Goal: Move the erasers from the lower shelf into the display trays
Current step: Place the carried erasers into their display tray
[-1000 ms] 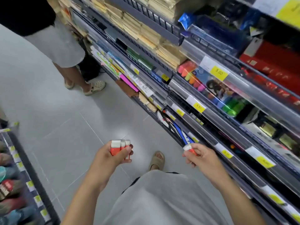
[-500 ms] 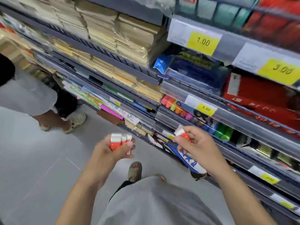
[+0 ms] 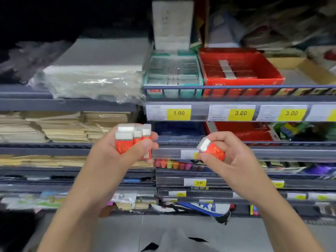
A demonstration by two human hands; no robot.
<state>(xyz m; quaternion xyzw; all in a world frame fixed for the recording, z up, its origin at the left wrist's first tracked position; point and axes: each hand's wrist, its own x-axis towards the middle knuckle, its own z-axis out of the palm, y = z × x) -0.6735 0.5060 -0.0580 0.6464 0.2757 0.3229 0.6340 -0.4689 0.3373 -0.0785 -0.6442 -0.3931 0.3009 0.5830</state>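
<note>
My left hand [image 3: 116, 155] grips a bunch of erasers [image 3: 132, 139], white blocks in red-orange sleeves, held upright in front of the shelves. My right hand [image 3: 234, 160] pinches one more eraser [image 3: 211, 149] of the same kind, tilted with its white end up and to the left. Above both hands, on the upper shelf, stand two display trays side by side: a teal tray [image 3: 172, 70] with rows of pale erasers and a red tray [image 3: 240, 70] with a short column of erasers down its middle. Both hands are well below the trays.
A dark wire rail [image 3: 236, 87] runs along the front of the trays' shelf, with yellow price tags [image 3: 179, 113] beneath. Wrapped paper stacks [image 3: 91, 79] fill the left shelves. Highlighters [image 3: 174, 164] and other stationery sit on lower shelves. Grey floor lies below.
The view has swung up from the floor and low shelves to face the upper shelf. Both hands have risen with their erasers, and the display trays have come into view.
</note>
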